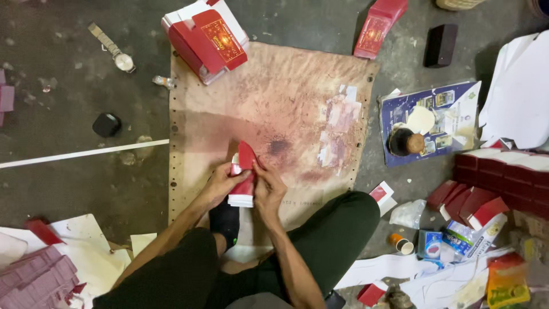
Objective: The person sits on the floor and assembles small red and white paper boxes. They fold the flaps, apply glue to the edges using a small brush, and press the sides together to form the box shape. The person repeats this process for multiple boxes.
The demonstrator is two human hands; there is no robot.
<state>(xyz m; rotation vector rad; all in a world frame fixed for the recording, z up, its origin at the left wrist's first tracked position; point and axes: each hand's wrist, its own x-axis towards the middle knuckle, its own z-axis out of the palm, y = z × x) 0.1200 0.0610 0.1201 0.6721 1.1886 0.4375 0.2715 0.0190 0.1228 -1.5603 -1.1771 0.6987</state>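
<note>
I sit on the floor over a stained brown board (274, 97). Both hands meet at its near edge on a small red and white paper box (245, 171). My left hand (220, 183) grips the box's left side and my right hand (267, 191) presses its right side, fingers on a raised red flap. The box stands upright between my palms, its lower part hidden by my fingers. My black-socked foot (225, 220) rests just below it.
A stack of folded red boxes (207, 37) lies at the board's top left and one red box (378, 23) at the top right. A wristwatch (113, 50), a black lid (106, 124), a glue pot on a blue sheet (406, 142) and red box blanks (503, 177) surround me.
</note>
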